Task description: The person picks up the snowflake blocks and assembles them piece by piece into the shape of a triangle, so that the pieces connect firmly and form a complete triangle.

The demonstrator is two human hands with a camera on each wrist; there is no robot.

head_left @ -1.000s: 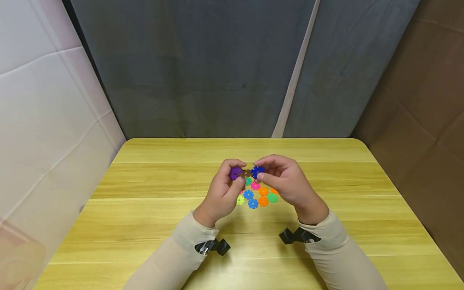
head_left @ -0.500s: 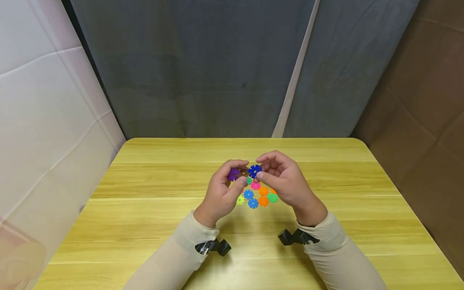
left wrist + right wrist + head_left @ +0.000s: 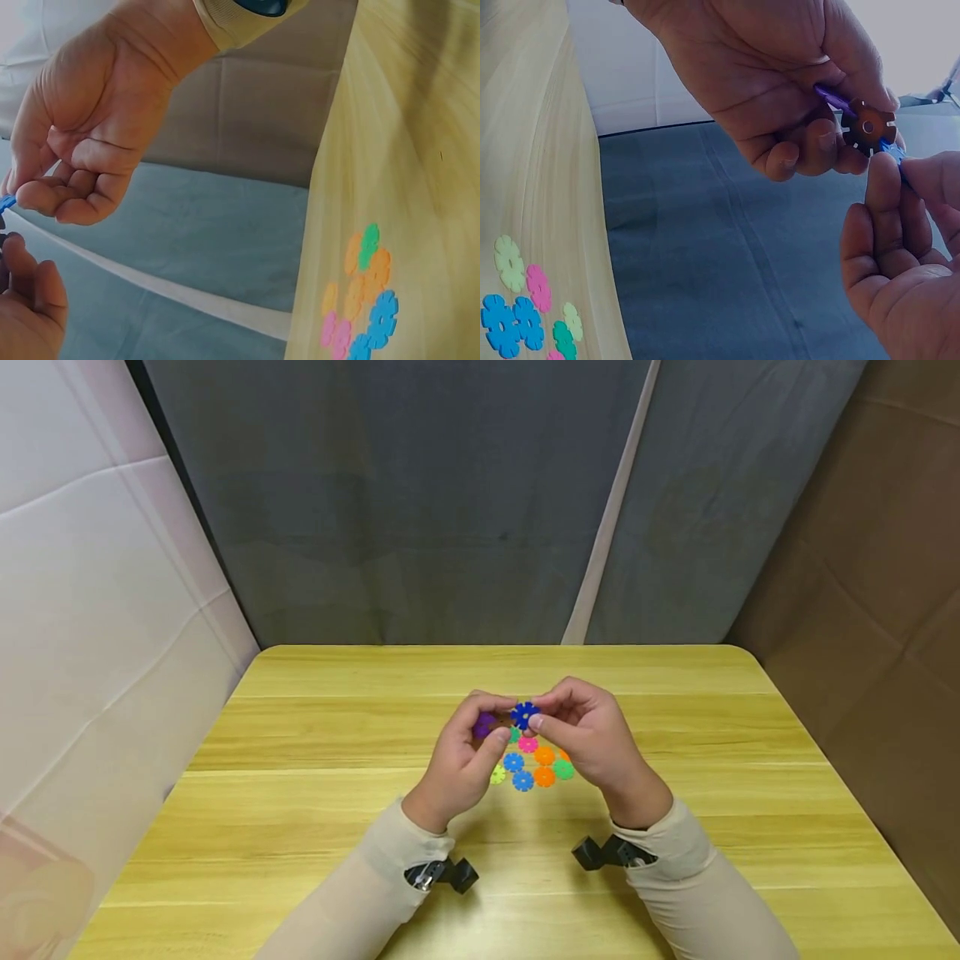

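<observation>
Both hands hover together above the wooden table (image 3: 300, 827). My left hand (image 3: 491, 725) pinches a purple disc (image 3: 483, 724) joined to a brown toothed disc (image 3: 868, 127). My right hand (image 3: 534, 716) pinches a dark blue disc (image 3: 525, 716) and holds its edge against the brown one. In the right wrist view the blue disc (image 3: 891, 152) meets the brown disc's rim, with the purple disc (image 3: 829, 96) edge-on behind the left fingers (image 3: 795, 154). The left wrist view catches only a sliver of the blue disc (image 3: 6, 202).
Several loose toothed discs lie on the table just under the hands: pink (image 3: 528, 744), orange (image 3: 544, 776), green (image 3: 564, 769), blue (image 3: 522, 781) and yellow-green (image 3: 498, 773). Grey fabric hangs behind the table, a white panel stands left and a brown one right.
The right hand has carried the blue disc leftward against the brown disc. The hands are closer together, and the left fingers now cover more of the purple disc.
</observation>
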